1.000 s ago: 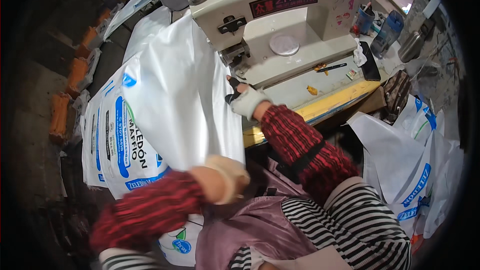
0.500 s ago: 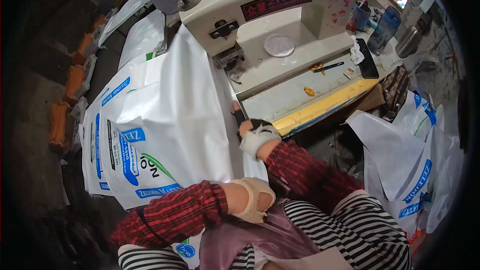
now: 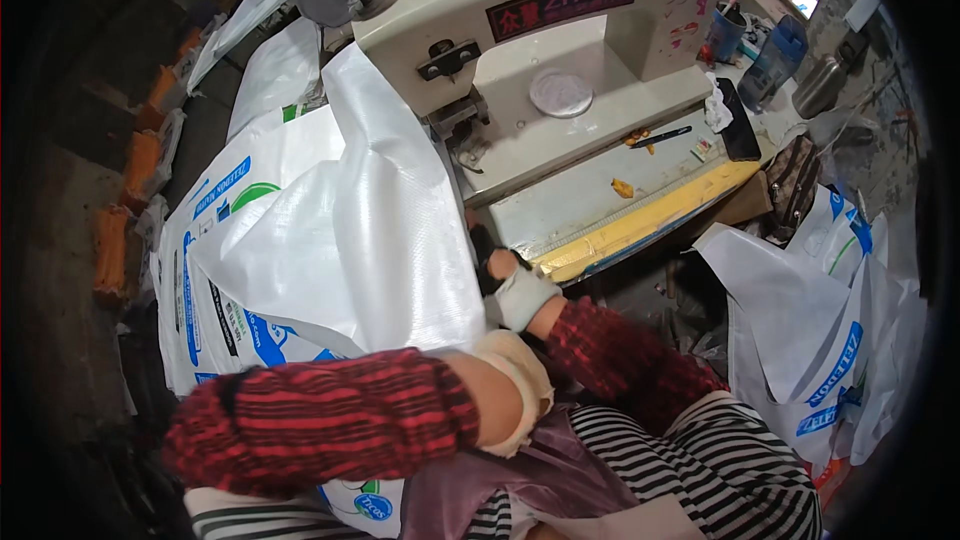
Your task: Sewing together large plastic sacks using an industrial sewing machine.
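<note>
Right hand (image 3: 512, 285), gloved, fingers closed on edge of white woven sack (image 3: 370, 230) draped left of cream sewing machine (image 3: 560, 70). Left hand (image 3: 515, 390) pressed to sack's lower edge; grip can't be made out, fingers hidden behind sleeve and fabric.

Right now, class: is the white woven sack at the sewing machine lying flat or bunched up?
Bunched up: the white woven sack rises in a creased peak beside the sewing machine.
</note>
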Demonstrator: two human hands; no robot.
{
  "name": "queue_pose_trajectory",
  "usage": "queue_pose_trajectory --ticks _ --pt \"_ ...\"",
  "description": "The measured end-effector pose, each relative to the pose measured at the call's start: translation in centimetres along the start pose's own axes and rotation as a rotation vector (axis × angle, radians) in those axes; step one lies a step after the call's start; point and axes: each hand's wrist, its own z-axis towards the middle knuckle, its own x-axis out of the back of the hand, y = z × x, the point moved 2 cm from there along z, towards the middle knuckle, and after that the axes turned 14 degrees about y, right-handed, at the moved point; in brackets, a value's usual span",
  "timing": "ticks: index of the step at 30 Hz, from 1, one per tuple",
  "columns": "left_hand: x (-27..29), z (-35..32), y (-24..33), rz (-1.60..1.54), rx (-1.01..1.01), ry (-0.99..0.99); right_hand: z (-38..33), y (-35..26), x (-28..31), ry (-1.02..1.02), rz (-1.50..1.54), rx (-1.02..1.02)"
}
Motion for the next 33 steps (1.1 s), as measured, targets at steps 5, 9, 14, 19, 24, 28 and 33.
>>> queue_pose_trajectory --ticks 5,9,14,19,24,28,33 --pt "5.4 -7.2 -3.2 0.276 0.299 0.119 0.3 -0.5 0.3 -0.108 -0.149 -0.012" --pt "3.4 -7.5 -4.2 0.195 0.265 0.206 3.8 -0.6 0.4 0.009 -0.288 0.105" --pt "-6.5 0.0 -2.4 -0.18 0.149 0.444 6.0 -1.0 0.3 -0.007 -0.279 -0.003" --pt "-3.4 2.8 -7.4 -0.114 0.275 0.637 7.4 0.0 2.6 0.118 -0.086 -0.065" --pt "0.3 3.2 -14.8 0.102 0.436 0.746 8.6 6.0 1.6 0.702 0.644 0.626" --pt "0.9 0.8 -21.4 0.108 0.555 0.798 7.0 4.3 1.9 0.217 1.049 -0.129" --pt "-1.3 -5.9 -26.4 0.113 0.876 0.946 7.2 3.2 1.3 0.196 1.212 -0.16"
